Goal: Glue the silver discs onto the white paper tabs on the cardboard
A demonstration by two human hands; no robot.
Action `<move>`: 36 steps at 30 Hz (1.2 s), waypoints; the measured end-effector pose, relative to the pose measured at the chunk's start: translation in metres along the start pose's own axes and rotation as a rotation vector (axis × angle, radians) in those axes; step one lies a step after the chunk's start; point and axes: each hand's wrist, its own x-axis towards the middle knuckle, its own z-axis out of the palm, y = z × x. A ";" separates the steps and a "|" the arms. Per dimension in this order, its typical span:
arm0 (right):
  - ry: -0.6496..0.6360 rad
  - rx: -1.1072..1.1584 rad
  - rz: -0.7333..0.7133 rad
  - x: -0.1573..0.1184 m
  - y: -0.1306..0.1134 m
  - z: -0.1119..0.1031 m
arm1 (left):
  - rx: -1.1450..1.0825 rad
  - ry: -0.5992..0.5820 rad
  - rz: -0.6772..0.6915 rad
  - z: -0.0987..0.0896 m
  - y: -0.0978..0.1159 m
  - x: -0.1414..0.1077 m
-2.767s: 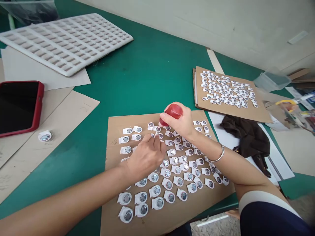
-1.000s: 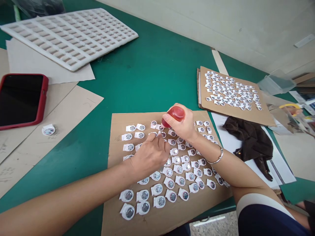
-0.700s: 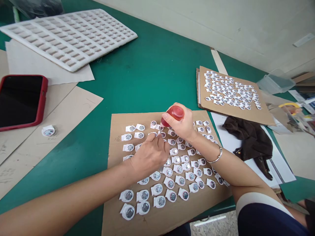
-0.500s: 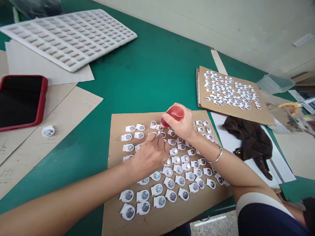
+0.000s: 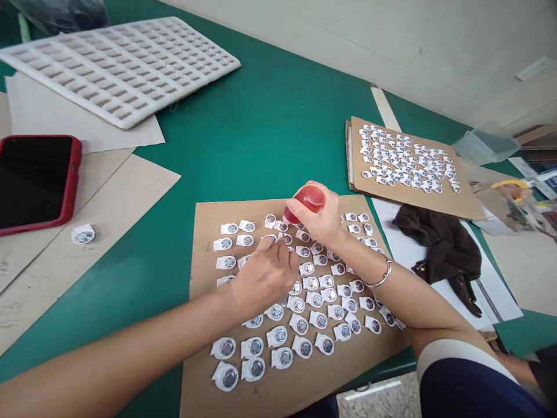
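My right hand (image 5: 324,217) is wrapped round a soft red bottle (image 5: 312,198), its lower end pointing down at the small round pieces on a cardboard sheet (image 5: 204,302). Just left of and below it, my left hand (image 5: 267,273) rests over the sheet with its fingers curled together near the bottle's lower end; what they pinch, if anything, is hidden. Rows of shiny round metal pieces on white tabs, such as one piece (image 5: 283,357), cover the sheet around both hands.
At the back left lies a white grid tray (image 5: 126,119). A red-cased phone (image 5: 72,186) and a single piece (image 5: 83,234) are at the left. Further right are a second cardboard (image 5: 391,194) with pieces, a dark cloth (image 5: 448,249) and a clear box (image 5: 487,145).
Both hands hold nearly the same pose over the sheet. The whole view has shifted very slightly.
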 end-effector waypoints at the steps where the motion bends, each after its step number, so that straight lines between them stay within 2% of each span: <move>1: -0.002 0.002 0.002 0.000 0.000 0.000 | 0.000 -0.005 0.004 0.000 0.000 0.000; 26: 0.025 -0.037 0.018 0.003 0.003 -0.001 | -0.002 -0.081 0.022 -0.003 -0.001 -0.001; 36: 0.036 -0.084 -0.004 0.004 0.003 -0.005 | -0.024 -0.059 0.015 -0.002 -0.002 0.000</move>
